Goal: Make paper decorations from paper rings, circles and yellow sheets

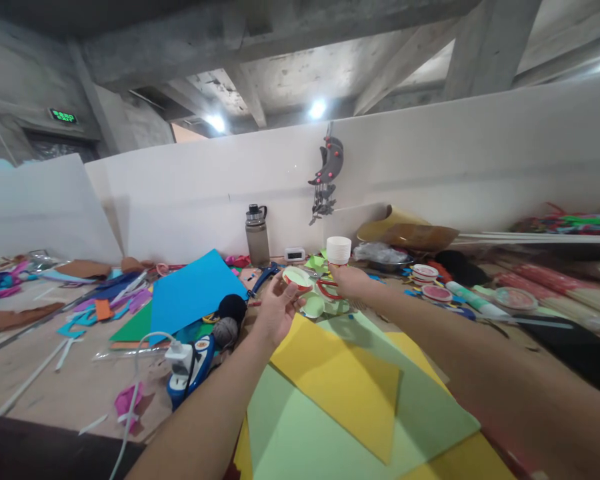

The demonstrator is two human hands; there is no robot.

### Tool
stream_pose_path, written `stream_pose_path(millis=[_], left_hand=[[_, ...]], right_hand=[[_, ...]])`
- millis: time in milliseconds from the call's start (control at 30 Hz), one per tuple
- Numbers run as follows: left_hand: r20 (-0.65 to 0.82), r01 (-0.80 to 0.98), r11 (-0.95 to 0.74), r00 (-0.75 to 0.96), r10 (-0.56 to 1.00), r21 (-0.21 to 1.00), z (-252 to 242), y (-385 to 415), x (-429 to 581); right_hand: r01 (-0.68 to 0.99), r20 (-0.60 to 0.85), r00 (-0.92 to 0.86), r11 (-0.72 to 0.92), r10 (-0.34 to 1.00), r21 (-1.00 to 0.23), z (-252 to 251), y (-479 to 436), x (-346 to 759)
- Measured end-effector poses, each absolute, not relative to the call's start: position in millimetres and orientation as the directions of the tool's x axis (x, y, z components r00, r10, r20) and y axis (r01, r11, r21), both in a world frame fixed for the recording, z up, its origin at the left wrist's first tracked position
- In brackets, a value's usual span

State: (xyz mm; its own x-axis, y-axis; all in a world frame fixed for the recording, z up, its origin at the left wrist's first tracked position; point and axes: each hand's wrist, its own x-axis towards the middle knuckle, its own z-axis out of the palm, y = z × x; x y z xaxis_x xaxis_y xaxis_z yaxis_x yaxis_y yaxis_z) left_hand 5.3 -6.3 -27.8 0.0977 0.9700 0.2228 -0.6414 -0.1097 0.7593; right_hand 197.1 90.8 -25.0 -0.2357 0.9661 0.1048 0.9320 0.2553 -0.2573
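My left hand (pixel 279 308) pinches a small round piece with a red-and-white rim (pixel 297 280) and a pale green face. Close beside it, my right hand (pixel 353 283) reaches to the foot of a stack of white paper cups (pixel 339 249). Its fingers are bent and partly hidden, so what they grip cannot be made out. Red-handled scissors (pixel 329 289) lie by those fingers. Below the hands is a pale green paper disc (pixel 313 306) among green scraps. Yellow sheets (pixel 340 373) and light green sheets (pixel 290 420) lie between my forearms.
Blue card (pixel 195 293), a grey bottle (pixel 257 237), a dark yarn ball (pixel 231 307) and a power strip (pixel 193 370) with a cable are on the left. Rightward are ribbon rolls (pixel 425 273), a glue tube (pixel 475 299) and wrapped sticks (pixel 545 287). A white panel (pixel 205 187) stands behind.
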Motion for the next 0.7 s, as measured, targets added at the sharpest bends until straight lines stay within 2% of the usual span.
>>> stream_pose_path(millis=[167,233,300,333,367,500,567,700], left_hand=[[0.29,-0.636,-0.15,0.123,0.949,0.757,-27.4,-8.0,5.8],[0.305,-0.631,-0.153,0.139,0.942,0.761,-27.4,-9.4,6.1],[0.31,-0.622,-0.154,0.151,0.939,0.768,-27.8,-10.8,6.7],[0.31,-0.616,-0.154,0.154,0.938,0.772,-28.0,-11.4,7.0],[0.309,-0.611,-0.154,0.156,0.938,0.777,-28.1,-12.0,7.3],[0.301,-0.605,-0.138,0.176,0.937,0.784,-27.6,-14.5,9.2],[0.301,-0.609,-0.124,0.198,0.933,0.784,-26.9,-16.0,10.2],[0.309,-0.612,-0.118,0.216,0.926,0.782,-24.9,-19.5,12.1]], right_hand=[[0.921,0.165,-0.214,0.255,0.963,-0.294,-18.0,67.3,211.2],[0.904,0.213,-0.195,0.26,0.957,-0.34,-16.9,54.1,218.3],[0.848,0.281,-0.186,0.299,0.941,-0.437,-17.4,38.6,224.6],[0.795,0.325,-0.188,0.339,0.927,-0.504,-18.3,30.3,227.1],[0.661,0.404,-0.178,0.413,0.897,-0.626,-19.4,21.9,229.0],[0.436,0.489,-0.212,0.53,0.846,-0.728,-25.5,-8.3,232.7],[0.397,0.547,-0.22,0.586,0.808,-0.706,-28.9,-17.4,233.8],[0.547,0.593,-0.258,0.621,0.763,-0.561,-35.1,-21.5,237.5]])
